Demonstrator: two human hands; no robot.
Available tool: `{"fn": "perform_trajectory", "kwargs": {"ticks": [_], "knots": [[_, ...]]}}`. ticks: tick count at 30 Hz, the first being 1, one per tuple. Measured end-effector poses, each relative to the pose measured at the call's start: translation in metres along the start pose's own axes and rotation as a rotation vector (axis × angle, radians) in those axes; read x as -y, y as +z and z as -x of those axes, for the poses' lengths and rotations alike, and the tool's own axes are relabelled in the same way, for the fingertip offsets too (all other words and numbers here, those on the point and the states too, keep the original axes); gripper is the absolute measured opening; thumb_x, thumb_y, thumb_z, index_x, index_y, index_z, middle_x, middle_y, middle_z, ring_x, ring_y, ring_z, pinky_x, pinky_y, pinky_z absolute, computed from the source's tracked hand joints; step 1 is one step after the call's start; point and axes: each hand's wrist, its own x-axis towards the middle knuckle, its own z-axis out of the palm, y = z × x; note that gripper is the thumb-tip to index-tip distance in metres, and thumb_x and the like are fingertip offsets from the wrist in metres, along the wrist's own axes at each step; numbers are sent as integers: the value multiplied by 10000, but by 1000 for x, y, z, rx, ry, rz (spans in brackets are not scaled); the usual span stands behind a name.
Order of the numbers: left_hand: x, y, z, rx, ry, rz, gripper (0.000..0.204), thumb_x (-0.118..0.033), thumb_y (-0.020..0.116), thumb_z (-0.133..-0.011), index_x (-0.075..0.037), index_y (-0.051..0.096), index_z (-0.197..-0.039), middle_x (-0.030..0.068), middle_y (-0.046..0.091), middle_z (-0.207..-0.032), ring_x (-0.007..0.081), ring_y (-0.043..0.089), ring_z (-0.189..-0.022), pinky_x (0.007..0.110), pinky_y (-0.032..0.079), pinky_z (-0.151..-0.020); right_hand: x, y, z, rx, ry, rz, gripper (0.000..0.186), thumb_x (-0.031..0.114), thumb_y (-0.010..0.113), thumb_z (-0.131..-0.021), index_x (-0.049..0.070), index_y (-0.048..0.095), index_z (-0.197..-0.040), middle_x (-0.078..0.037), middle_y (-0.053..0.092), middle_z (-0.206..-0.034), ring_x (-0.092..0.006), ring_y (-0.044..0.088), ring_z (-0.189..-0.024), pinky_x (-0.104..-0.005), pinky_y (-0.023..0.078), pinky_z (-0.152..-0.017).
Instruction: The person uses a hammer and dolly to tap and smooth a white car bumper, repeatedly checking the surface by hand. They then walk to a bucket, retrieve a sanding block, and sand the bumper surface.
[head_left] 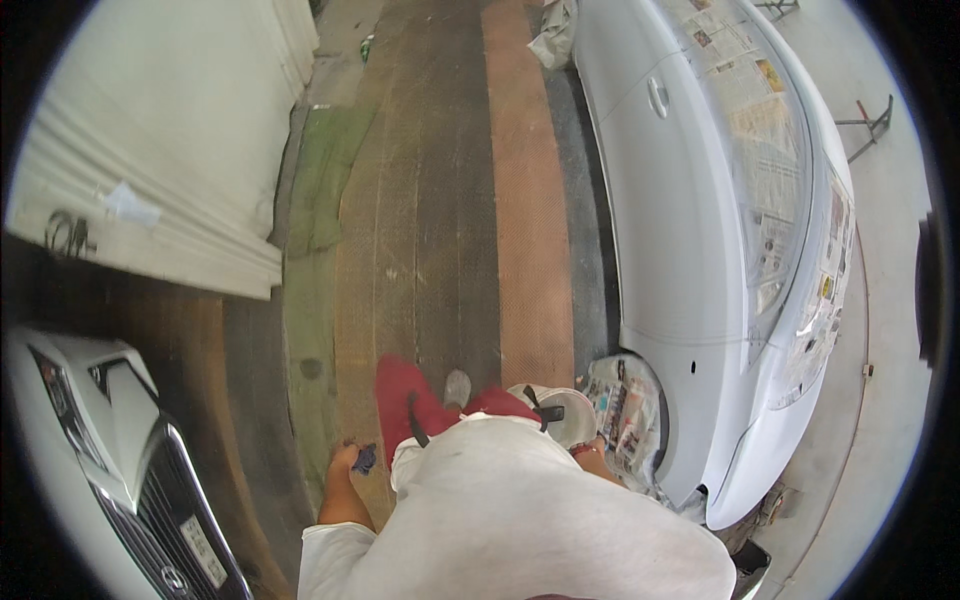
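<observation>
My left hand (346, 456) hangs beside my left leg, its fingers closed on a crumpled dark blue cloth (365, 459). At my right hip my right hand (600, 444), with a red band at the wrist, grips the edge of a whitish bucket (574, 404); its fingers are mostly hidden. A small black object (548, 413) shows at my waist, overlapping the bucket. Close by on the right stands a pale car body (665, 230), its windows masked with newspaper (765, 150). Newspaper and plastic also cover its wheel (628, 415).
A white car front (120, 430) stands at lower left, below a pale curtain (170, 130). Between curtain and masked car runs a floor of dark, green (325, 190) and reddish (530, 200) mats. A metal stand (872, 125) is at the far right wall.
</observation>
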Motion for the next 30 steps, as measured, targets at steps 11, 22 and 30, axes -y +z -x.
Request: {"fn": "perform_trajectory", "kwargs": {"ticks": [11,22,30], "knots": [[-491,-245,-136,-184,247,-57,719,-154,785,-793,10,577,-1461,217,607,-1470,354,600,-1341,446,465,-1126,135,321,178,-26,-16,-127,306,295,669,-927,22,709,-1059,-103,705,-944,-286,677,-804,-441,548,-705],[-869,-411,-211,-187,469,157,664,-129,771,-781,-25,619,-1419,225,613,-1444,346,608,-1310,428,480,-1101,239,601,328,-94,26,-172,307,305,672,-935,19,700,-1044,-100,686,-909,-283,659,-764,-445,537,-679],[-983,-470,-279,-53,147,152,627,-34,717,-771,107,599,-1371,251,657,-1359,340,597,-1320,434,476,-1097,350,847,391,-127,99,-214,310,313,674,-942,17,694,-1033,-98,672,-884,-281,646,-736,-448,529,-660]]}}
